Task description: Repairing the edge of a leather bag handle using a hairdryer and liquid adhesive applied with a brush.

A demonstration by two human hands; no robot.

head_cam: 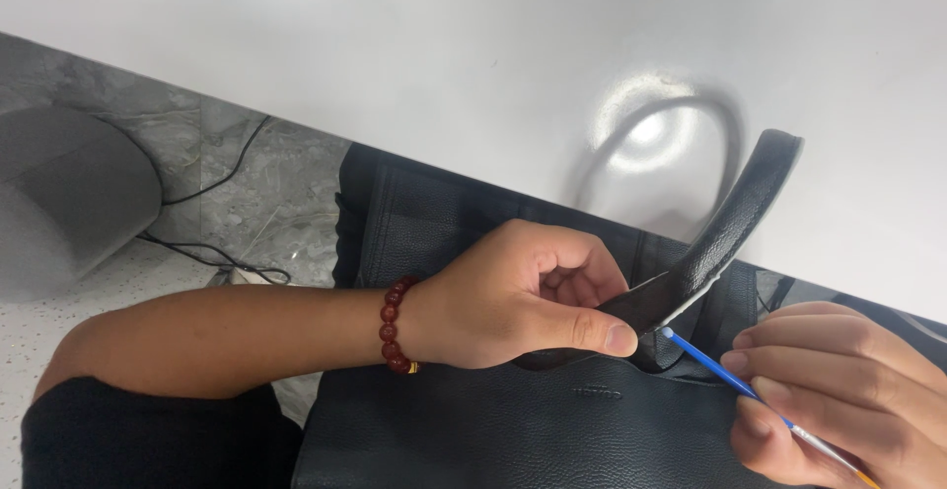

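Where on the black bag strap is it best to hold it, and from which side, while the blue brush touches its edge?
Grip the strap low, near where it joins the black bag, coming from the left, as the left hand does with thumb and fingers pinching its flat faces. This likely steadies the arched strap and leaves its pale edge open to the blue brush, which the right hand holds.

I saw a black bag [513, 430] of matt, pebble-grained leather, and its strap [725, 227] looked the same. The table [444, 65] was smooth, glossy white. The brush [735, 382] had a shiny blue handle, and the bracelet [393, 323] had polished dark-red beads.
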